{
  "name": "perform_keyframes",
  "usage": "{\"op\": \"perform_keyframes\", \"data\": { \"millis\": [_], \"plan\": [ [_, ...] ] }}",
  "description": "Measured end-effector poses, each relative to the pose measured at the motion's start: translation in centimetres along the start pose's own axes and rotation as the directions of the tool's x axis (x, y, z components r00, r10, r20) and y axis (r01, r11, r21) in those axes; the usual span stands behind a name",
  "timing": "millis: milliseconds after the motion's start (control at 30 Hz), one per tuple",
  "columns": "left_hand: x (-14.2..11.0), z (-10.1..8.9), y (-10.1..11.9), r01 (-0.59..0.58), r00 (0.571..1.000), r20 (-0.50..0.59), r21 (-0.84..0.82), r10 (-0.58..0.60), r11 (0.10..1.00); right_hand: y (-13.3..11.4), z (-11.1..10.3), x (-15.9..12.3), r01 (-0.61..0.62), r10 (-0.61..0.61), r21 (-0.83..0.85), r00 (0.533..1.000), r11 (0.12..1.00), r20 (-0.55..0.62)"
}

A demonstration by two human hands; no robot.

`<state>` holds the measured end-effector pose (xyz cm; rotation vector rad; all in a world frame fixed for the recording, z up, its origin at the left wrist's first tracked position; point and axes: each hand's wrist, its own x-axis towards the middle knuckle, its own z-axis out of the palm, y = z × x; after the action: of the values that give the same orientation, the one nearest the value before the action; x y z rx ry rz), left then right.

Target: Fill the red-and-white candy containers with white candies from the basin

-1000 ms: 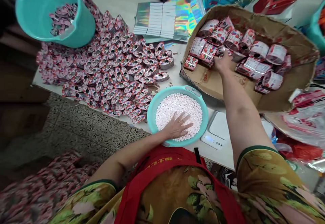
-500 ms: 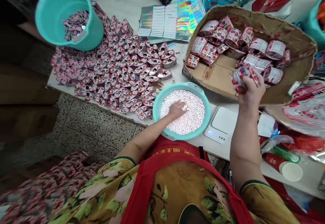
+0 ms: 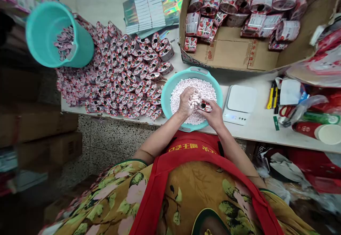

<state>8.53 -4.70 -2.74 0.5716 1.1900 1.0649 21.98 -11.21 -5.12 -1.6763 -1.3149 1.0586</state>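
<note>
Above a turquoise basin (image 3: 165,94) full of small pale pink-white tablets (image 3: 198,84), both hands are close together. My left hand (image 3: 185,103) is cupped around a handful of the tablets, its palm turned toward the right. Between the fingers of my right hand (image 3: 215,115) is a small printed packet (image 3: 205,107), red and white, with a dark hole in its end facing my left hand. The packet's end lies right beside the handful; I cannot tell whether tablets are passing into it.
Left of the basin, many similar packets (image 3: 125,82) stand crowded by a turquoise bucket (image 3: 85,47). A white scale (image 3: 241,100) sits to the right. Behind it, a cardboard box (image 3: 226,55) holds more packets. Yellow cutter (image 3: 270,96) and paper cup (image 3: 326,134) lie farther right.
My right hand has come down from the cardboard box to the basin, bringing a packet. My left hand has lifted out of the tablets with a handful. The view has shifted.
</note>
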Motion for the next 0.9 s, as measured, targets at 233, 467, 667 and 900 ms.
{"op": "perform_keyframes", "data": {
  "millis": [233, 467, 667, 900],
  "plan": [
    [-0.2, 1.0, 0.5, -0.063, 0.997, 0.048, -0.044, 0.065, 0.997, 0.0, 2.7, 0.5, 0.016, -0.014, 0.029, 0.998, 0.999, -0.067],
    [1.2, 1.4, -0.3, -0.086, 0.996, -0.018, 0.039, 0.087, 0.996, -0.6, 3.6, 0.6, -0.074, 0.072, -0.029, 0.995, 0.997, -0.063],
    [2.0, 2.1, -0.6, -0.094, 0.995, -0.04, 0.044, 0.096, 0.995, -1.7, 3.1, 0.8, -0.108, 0.1, -0.119, 0.992, 0.987, -0.072],
    [2.1, 2.9, -0.5, -0.083, 0.996, 0.019, 0.009, 0.083, 0.996, -1.0, 2.3, 1.1, -0.101, 0.085, -0.123, 0.988, 0.987, -0.127]
  ]
}}
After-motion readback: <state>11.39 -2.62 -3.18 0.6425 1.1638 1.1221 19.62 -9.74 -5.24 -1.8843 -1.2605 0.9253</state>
